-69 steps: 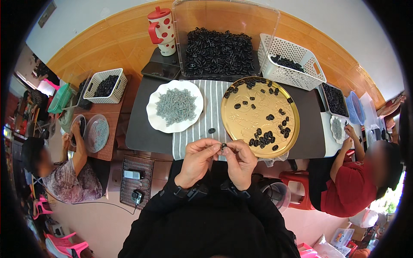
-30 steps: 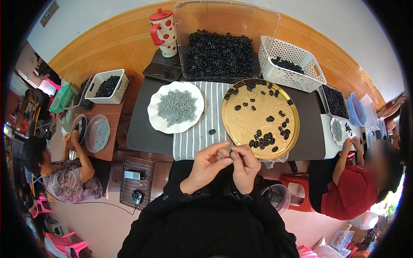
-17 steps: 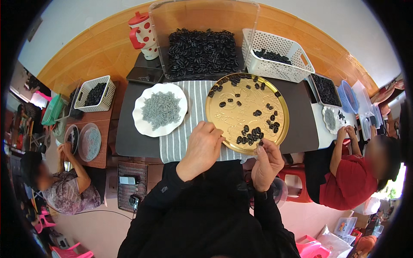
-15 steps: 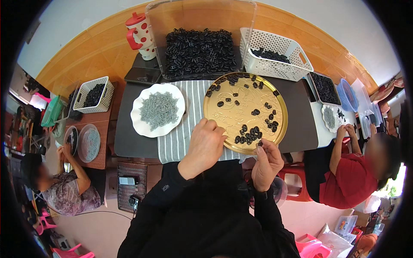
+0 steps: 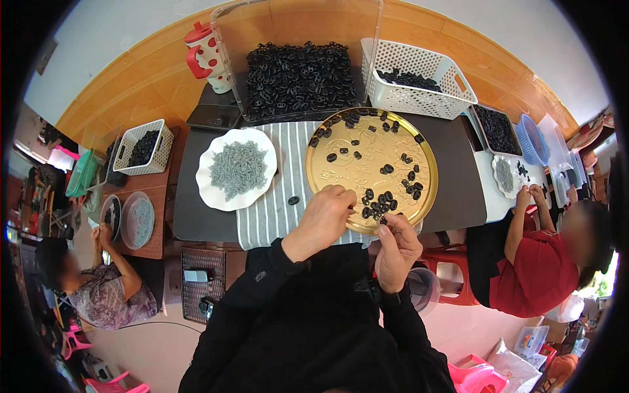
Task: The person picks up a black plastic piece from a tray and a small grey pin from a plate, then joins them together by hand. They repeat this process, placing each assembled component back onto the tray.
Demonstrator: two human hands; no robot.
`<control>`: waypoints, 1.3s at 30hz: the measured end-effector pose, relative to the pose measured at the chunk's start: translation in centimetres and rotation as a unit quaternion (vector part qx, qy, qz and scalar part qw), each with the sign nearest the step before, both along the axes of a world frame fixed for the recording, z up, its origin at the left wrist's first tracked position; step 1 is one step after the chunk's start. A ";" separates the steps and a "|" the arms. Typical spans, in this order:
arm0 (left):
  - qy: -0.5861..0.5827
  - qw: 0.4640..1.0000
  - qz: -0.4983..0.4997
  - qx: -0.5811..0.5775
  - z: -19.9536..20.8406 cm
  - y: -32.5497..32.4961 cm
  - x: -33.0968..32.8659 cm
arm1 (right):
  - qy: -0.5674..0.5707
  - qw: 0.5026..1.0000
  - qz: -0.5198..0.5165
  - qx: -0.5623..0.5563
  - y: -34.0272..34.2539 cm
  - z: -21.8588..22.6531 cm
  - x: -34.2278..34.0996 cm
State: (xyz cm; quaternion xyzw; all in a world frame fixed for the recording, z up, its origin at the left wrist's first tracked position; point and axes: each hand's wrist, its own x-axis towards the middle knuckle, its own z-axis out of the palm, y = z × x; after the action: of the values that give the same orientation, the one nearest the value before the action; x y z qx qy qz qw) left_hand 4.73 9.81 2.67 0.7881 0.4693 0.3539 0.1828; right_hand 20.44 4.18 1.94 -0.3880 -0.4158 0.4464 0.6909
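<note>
My left hand is closed over the near left rim of a round gold tray, fingertips pinched together; whatever they hold is hidden. Over the tray's near edge, my right hand pinches a small black oval piece between thumb and fingers. A cluster of similar black oval pieces lies on the tray close to both hands, and others are scattered toward its far rim. One black oval piece rests on the grey striped cloth, left of my left hand.
A white scalloped plate heaped with small clear-grey parts sits at left. Behind stand a clear bin of black pieces, a white basket and a red-lidded tumbler. A person works at each side table.
My left hand has moved right along the tray's near edge, toward my right hand. A black oval piece now shows on the cloth beside it. My right hand has shifted slightly left.
</note>
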 end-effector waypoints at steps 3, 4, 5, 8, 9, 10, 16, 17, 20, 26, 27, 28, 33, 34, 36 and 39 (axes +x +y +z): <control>-0.118 0.993 -0.004 0.008 0.5 -1.0 -1.6 | -0.007 1.000 0.006 0.005 -0.1 -0.1 -0.3; -0.199 0.980 0.007 -0.002 0.7 -1.5 -2.6 | -0.006 1.000 0.007 0.005 -0.2 0.1 -0.5; -0.199 0.980 0.008 -0.003 0.8 -2.0 -3.6 | -0.012 1.000 0.021 0.002 -0.4 0.3 -0.7; -0.424 0.862 0.025 -0.278 0.6 -3.1 -5.7 | -0.029 0.999 0.044 0.006 -0.5 0.0 -1.9; -0.476 0.832 0.000 -0.285 0.0 -3.3 -6.0 | -0.041 0.998 0.048 0.012 -0.5 0.0 -2.4; -0.527 0.798 -0.023 -0.290 -0.6 -3.5 -6.4 | -0.040 0.998 0.053 0.012 -0.5 0.0 -3.0; -0.607 0.734 -0.025 -0.304 -0.3 -5.6 -6.3 | -0.206 0.970 0.068 0.108 -0.6 0.4 -5.8; -0.606 0.733 -0.018 -0.308 -0.2 -5.9 -6.4 | -0.215 0.967 0.068 0.122 -0.6 0.3 -6.0; -0.612 0.726 -0.002 -0.315 -0.1 -6.2 -6.5 | -0.250 0.953 0.059 0.159 -0.7 0.6 -6.5; -0.625 0.715 -0.005 -0.313 -0.2 -6.6 -6.8 | -0.276 0.944 0.053 0.172 -0.7 0.7 -6.9; -0.627 0.714 -0.008 -0.311 -0.2 -6.6 -6.7 | -0.277 0.944 0.054 0.172 -0.7 0.8 -6.9; -0.628 0.714 -0.008 -0.310 -0.3 -6.6 -6.8 | -0.276 0.945 0.054 0.169 -0.7 0.9 -7.0; -0.629 0.716 -0.013 -0.303 -0.3 -6.5 -6.7 | -0.280 0.943 0.050 0.173 -0.6 0.8 -6.9; -0.629 0.716 -0.014 -0.304 -0.3 -6.5 -6.6 | -0.285 0.942 0.049 0.173 -0.6 0.7 -6.8; -0.624 0.719 -0.008 -0.305 -0.3 -6.4 -6.6 | -0.291 0.940 0.046 0.172 -0.5 0.7 -6.7; -0.611 0.731 0.009 -0.305 -0.3 -6.6 -6.6 | -0.291 0.938 0.046 0.181 -0.6 0.8 -6.7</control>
State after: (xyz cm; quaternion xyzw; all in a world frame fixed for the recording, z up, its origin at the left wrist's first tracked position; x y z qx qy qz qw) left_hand -1.86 3.26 2.37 0.2997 0.3464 0.5981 0.6576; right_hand 13.70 3.61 2.71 -0.3496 -0.6900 0.2627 0.5769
